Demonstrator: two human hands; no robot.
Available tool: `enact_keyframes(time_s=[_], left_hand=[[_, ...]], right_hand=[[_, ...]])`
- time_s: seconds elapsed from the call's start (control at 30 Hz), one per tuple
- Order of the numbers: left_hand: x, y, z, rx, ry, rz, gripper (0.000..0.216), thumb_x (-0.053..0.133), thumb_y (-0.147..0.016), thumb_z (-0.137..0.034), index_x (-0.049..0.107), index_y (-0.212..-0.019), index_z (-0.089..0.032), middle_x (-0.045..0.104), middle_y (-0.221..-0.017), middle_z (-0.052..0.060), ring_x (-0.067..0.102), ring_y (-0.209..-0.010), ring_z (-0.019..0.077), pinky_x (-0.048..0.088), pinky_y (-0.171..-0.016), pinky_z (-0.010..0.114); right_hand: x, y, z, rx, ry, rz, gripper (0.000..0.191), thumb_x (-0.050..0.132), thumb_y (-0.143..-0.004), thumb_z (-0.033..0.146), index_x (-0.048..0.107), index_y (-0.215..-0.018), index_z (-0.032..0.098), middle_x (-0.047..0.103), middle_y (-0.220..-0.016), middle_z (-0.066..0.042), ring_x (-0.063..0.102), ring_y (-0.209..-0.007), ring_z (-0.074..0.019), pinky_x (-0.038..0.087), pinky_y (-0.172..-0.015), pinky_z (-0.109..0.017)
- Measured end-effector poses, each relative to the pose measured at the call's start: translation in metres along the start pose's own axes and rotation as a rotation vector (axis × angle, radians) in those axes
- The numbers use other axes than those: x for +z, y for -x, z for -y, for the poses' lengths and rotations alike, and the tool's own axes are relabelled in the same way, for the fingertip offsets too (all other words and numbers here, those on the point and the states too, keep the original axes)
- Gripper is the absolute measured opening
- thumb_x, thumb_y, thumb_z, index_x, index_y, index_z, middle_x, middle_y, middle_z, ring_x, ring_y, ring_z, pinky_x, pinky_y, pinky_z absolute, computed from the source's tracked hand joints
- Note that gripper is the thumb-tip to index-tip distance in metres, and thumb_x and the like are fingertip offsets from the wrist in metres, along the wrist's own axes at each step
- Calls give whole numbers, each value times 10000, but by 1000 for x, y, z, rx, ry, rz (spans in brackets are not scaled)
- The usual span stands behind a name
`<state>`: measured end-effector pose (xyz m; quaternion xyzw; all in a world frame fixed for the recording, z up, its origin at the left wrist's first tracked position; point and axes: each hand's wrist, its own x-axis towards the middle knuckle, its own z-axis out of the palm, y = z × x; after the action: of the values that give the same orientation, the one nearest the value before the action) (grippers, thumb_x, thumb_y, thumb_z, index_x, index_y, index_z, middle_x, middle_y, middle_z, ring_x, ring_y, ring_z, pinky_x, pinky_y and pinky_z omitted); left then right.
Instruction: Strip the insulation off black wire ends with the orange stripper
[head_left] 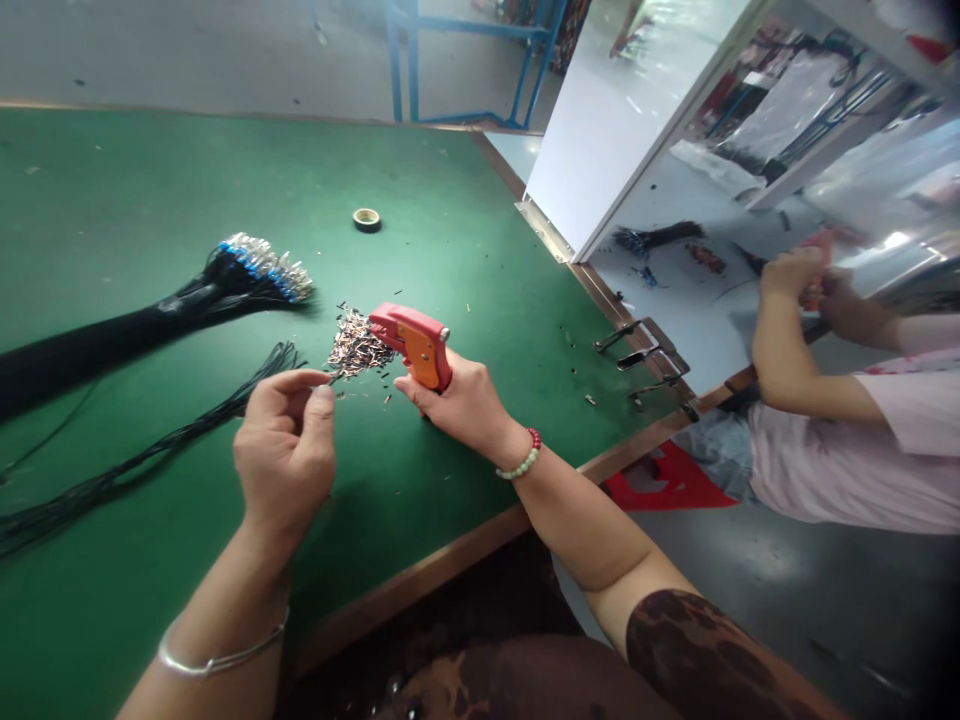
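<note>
My right hand [472,402] is wrapped round a red and orange wire stripper [424,350], its head pointing left over a pile of short copper and black wire scraps [356,345]. To the left of it, my left hand [289,430] is closed in a pinch. Between thumb and forefinger a thin black wire seems to poke out toward the pile; the rest of it is hidden. A loose bundle of black wires [172,450] lies behind and left of that hand. Farther back rests a thick black wire bundle [142,335] with silver and blue ends.
A roll of tape [367,220] lies on the green table [225,180]. Metal clamps [641,355] sit at the table's right edge, by a white panel [622,110]. Beyond, another person's hands [799,275] work at a second table with more black wires [660,237].
</note>
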<state>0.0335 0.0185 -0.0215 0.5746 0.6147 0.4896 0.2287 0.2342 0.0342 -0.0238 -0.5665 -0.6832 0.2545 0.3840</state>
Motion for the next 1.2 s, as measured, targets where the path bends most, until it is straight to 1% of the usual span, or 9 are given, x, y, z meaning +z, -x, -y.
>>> enact_keyframes(time_s=[0.07, 0.17, 0.27, 0.37, 0.5, 0.6, 0.77, 0.9, 1.2], left_hand=[[1, -1, 2, 0, 47, 3, 267, 636, -949, -378, 672, -1162, -221, 609, -718, -29, 551, -564, 121, 453, -546, 278], [2, -1, 1, -5, 121, 32, 334, 632, -958, -330, 621, -1275, -224, 664, -750, -17, 567, -561, 120, 485, -551, 274], [2, -1, -4, 13, 147, 35, 307, 639, -953, -313, 624, -1240, -205, 716, -750, -4, 576, -529, 113, 504, -528, 264], [1, 0, -9, 28, 153, 55, 224, 638, -963, -339, 646, -1143, -205, 755, -790, 11, 594, -527, 106, 512, -521, 254], [1, 0, -11, 13, 158, 84, 169, 632, -967, -350, 644, -1058, -208, 771, -815, 7, 594, -523, 90, 514, -526, 234], [1, 0, -11, 6, 173, 99, 155, 622, -965, -346, 638, -1030, -206, 758, -793, 0, 586, -509, 84, 511, -520, 225], [2, 3, -12, -21, 192, 120, 149, 644, -948, -351, 639, -995, -210, 660, -636, -49, 529, -448, 80, 451, -453, 207], [2, 7, -13, -56, 196, 124, 183, 665, -938, -392, 633, -977, -216, 588, -547, -82, 490, -405, 83, 404, -415, 209], [-2, 14, -24, 82, 21, 67, 161, 644, -922, -371, 669, -933, -212, 674, -563, -64, 559, -430, 86, 444, -506, 205]], right_hand=[[4, 2, 1, -34, -5, 23, 348, 625, -968, 490, 679, -1149, 198, 762, -996, -85, 709, -842, -230, 530, -786, -359], [10, 4, -1, -24, 138, -93, 448, 635, -944, 544, 679, -1181, 166, 754, -905, -108, 691, -762, -243, 517, -737, -371], [13, 4, -3, -11, 238, -177, 572, 642, -920, 662, 687, -1177, 153, 730, -798, -107, 668, -697, -235, 490, -682, -350], [11, 3, -1, 16, 231, -116, 600, 640, -927, 677, 672, -1219, 154, 732, -823, -103, 677, -715, -230, 495, -688, -330], [5, 1, 2, -27, -65, 72, 391, 601, -997, 444, 630, -1291, 188, 759, -1050, -102, 727, -895, -238, 551, -843, -363], [3, -3, -1, -18, -392, 224, 338, 637, -949, 313, 620, -1264, 193, 749, -1131, -90, 719, -1034, -225, 556, -968, -390], [9, -5, -5, 118, -607, 249, 277, 737, -870, 323, 626, -1074, 172, 692, -945, -44, 676, -853, -175, 579, -862, -367], [14, -1, -1, 212, -845, 346, 395, 843, -787, 369, 619, -1044, 172, 663, -873, -18, 659, -738, -157, 588, -712, -328], [19, 10, 2, 110, -915, 425, 407, 791, -820, 307, 623, -1166, 174, 696, -967, -44, 678, -861, -170, 587, -833, -337]])
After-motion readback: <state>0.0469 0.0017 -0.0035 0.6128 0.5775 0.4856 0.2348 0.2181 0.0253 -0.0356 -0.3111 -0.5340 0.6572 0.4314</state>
